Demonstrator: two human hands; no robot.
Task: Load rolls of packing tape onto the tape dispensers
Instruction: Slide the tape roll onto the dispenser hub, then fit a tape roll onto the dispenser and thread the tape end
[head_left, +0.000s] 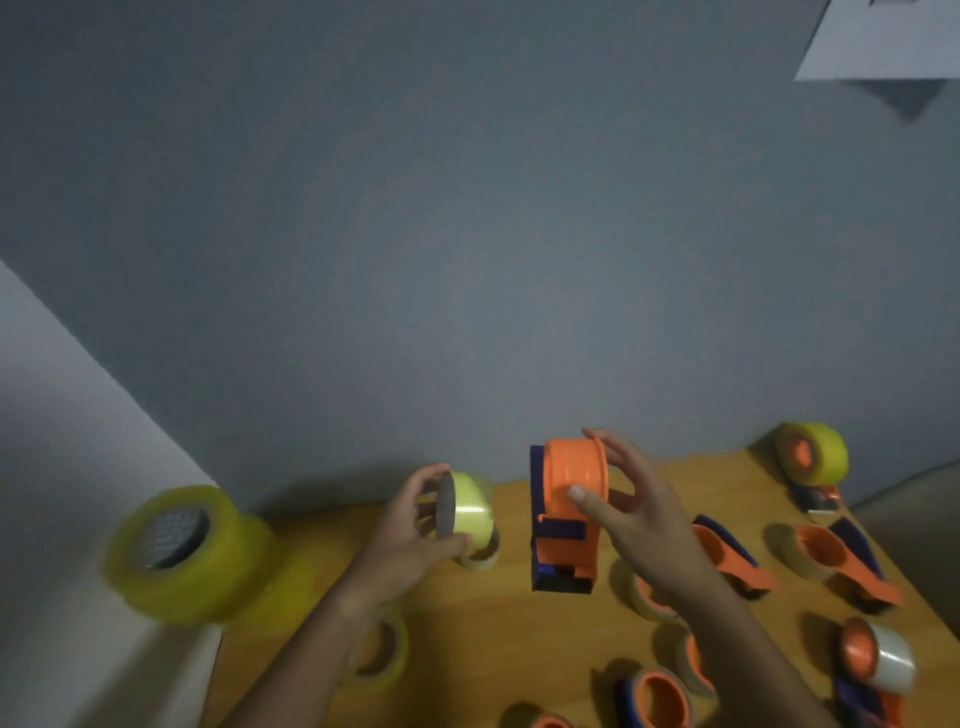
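In hand: yellow tape roll (465, 506), gripped by left hand (410, 540); empty orange dispenser (566, 512), gripped by right hand (631, 514), raised above table (519, 639). Loaded, apparently: far dispenser (813, 460), near-right dispenser (878, 662). Remaining: several dispensers, loose rolls.

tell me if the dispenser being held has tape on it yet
Not yet: the dispenser in the right hand shows a bare orange drum; the tape roll is in the left hand.
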